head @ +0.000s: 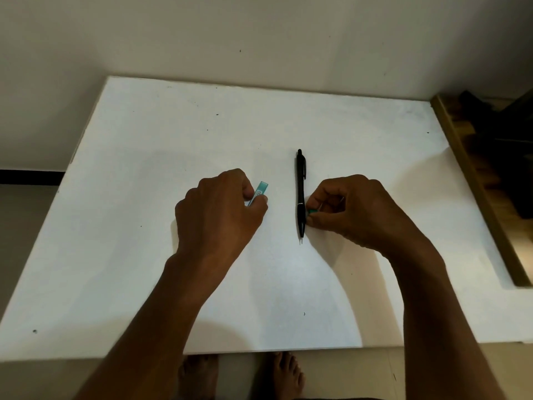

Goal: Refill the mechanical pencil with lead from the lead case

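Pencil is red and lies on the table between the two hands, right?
Not quite. In the head view the pencil is black, not red. It does lie on the table between the left hand and right hand.

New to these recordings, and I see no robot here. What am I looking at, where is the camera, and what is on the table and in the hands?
There is no machine: a person works with two bare hands. The one picture comes from a camera worn on the person's head, looking forward and down, so the arms reach in from below. On the white table lies a black mechanical pencil, tip toward the person, held by neither hand. The left hand grips a small teal lead case. The right hand, close beside the pencil, pinches a tiny green piece, perhaps the case's cap; it is too small to be sure.
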